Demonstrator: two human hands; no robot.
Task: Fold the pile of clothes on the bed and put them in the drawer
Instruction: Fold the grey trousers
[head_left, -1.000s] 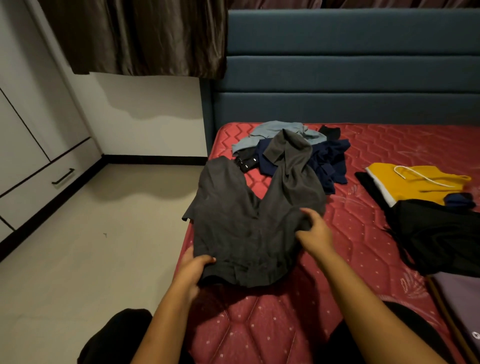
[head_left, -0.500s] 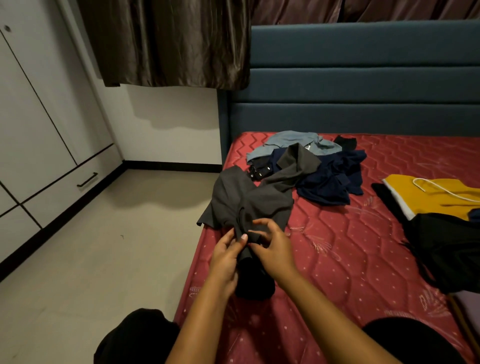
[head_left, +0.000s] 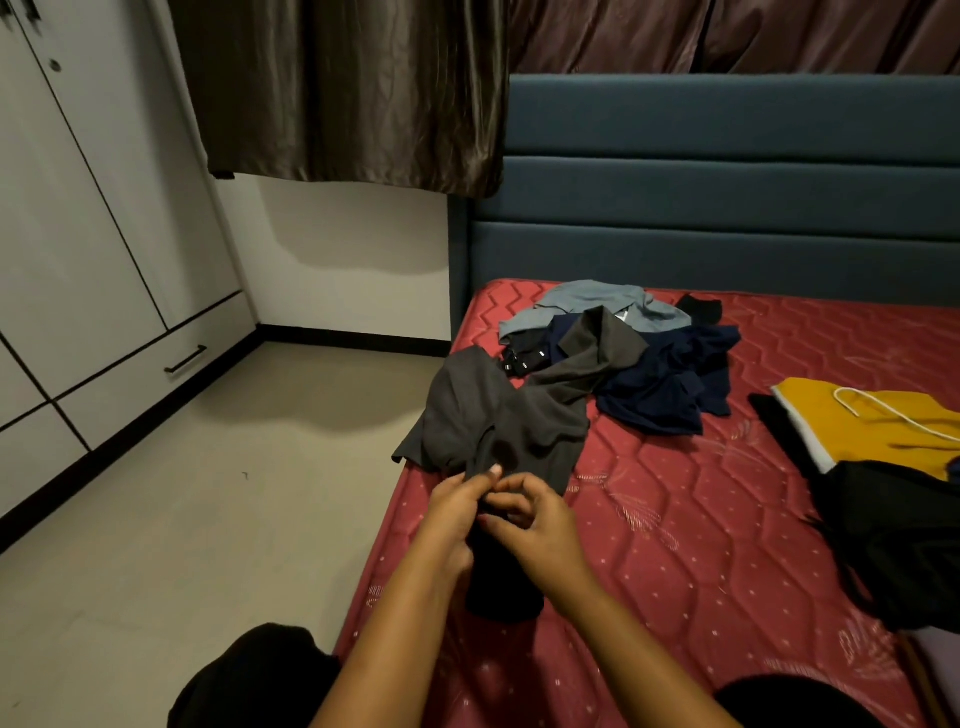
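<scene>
A dark grey garment (head_left: 498, 421) lies bunched on the near left part of the red mattress (head_left: 701, 545), one end trailing onto the pile behind it. My left hand (head_left: 454, 506) and my right hand (head_left: 535, 525) meet at its near end, and both pinch the gathered cloth between curled fingers. A dark fold of the garment hangs below my hands. Behind it lies the pile: a navy garment (head_left: 670, 384), a light blue-grey one (head_left: 597, 306) and a black piece (head_left: 701, 309). The white wardrobe's drawer (head_left: 156, 364), with a black handle, is shut at the left.
A yellow garment (head_left: 872, 431) with a white hanger sits at the right, beside a black garment (head_left: 904, 540). The blue headboard (head_left: 727, 182) backs the bed. Brown curtains (head_left: 353, 93) hang above. Bare floor (head_left: 208, 519) lies between bed and wardrobe.
The grey garment, spread flat a second ago with my hands at its two sides, is now gathered up. Both hands have come together on its near end. The view has tilted upward.
</scene>
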